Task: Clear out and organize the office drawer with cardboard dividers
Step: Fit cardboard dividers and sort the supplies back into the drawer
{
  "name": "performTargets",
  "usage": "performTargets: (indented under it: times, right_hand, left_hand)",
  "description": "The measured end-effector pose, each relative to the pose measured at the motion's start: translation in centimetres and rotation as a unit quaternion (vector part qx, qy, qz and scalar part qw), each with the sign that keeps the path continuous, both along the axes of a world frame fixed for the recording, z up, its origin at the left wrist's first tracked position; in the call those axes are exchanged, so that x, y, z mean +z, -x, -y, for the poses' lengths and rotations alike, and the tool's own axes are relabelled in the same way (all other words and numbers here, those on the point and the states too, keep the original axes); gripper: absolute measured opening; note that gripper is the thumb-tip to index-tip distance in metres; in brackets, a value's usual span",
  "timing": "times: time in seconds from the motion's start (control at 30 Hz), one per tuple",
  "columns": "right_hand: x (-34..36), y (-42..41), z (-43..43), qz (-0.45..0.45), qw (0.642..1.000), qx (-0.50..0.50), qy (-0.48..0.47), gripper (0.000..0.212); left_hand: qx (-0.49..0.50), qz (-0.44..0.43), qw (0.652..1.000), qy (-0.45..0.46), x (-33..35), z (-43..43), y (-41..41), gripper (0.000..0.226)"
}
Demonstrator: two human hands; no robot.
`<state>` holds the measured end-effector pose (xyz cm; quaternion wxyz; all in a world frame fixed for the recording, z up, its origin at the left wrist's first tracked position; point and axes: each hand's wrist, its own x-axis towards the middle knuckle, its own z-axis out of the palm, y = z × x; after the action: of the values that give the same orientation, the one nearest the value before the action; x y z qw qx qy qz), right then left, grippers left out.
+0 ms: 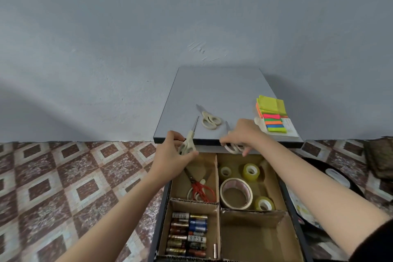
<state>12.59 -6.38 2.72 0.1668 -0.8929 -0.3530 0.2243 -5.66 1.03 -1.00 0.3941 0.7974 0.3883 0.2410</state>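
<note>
Here the grey cabinet top (217,91) carries sticky notes (272,112) and loose cream scissors (209,120), above the open drawer (164,204), whose cardboard dividers (218,176) separate tape rolls (236,193), batteries (189,234) and red scissors (201,190). At the top's front edge the left hand (174,151) grips a second cream pair (190,141), blades pointing away. The right hand (242,134) curls its fingers round the handles of a third pair (234,148).

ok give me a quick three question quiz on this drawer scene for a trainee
1. True or false: the cylindrical metal batteries lie in the near-left cardboard compartment.
2. What does the left hand grip?
3. Which compartment holds the clear and beige tape rolls: A far-left, B far-right, C near-right?
Key: 1 true; 2 cream-handled steel scissors; 3 B.
</note>
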Motion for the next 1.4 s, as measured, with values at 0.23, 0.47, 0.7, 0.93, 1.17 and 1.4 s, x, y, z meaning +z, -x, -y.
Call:
performTargets:
  times: [0.23,0.47,0.7,0.93,1.17,1.4]
  right_hand:
    - [-1.5,3.1,5.4,-0.059,0.997,0.033,-0.043,0.032]
    - [-6.9,4.2,8.1,-0.131,0.985,0.084,-0.079,0.029]
    - [-11.2,2.0,8.1,-0.134,0.985,0.066,-0.084,0.032]
    - [-12.6,0.0,7.7,-0.132,0.986,0.058,-0.089,0.024]
    - [-13.2,-0.1,7.1,-0.141,0.984,0.061,-0.092,0.029]
    - [-13.3,0.2,7.6,-0.140,0.983,0.058,-0.100,0.027]
  left_hand:
    - [-0.026,-0.088,0.995,0.025,-2.5,2.2,2.0,0.065]
    - [-0.056,-0.263,0.963,-0.008,-5.5,2.3,1.4,0.065]
    - [-0.097,-0.362,0.926,-0.031,-7.2,0.7,-1.4,0.035]
    - [-0.160,-0.479,0.860,-0.068,-9.8,-0.9,-4.7,0.047]
    - [-0.153,-0.500,0.850,-0.065,-13.1,-2.0,-4.8,0.050]
    - [-0.097,-0.206,0.967,-0.109,-11.0,-0.3,-2.3,0.052]
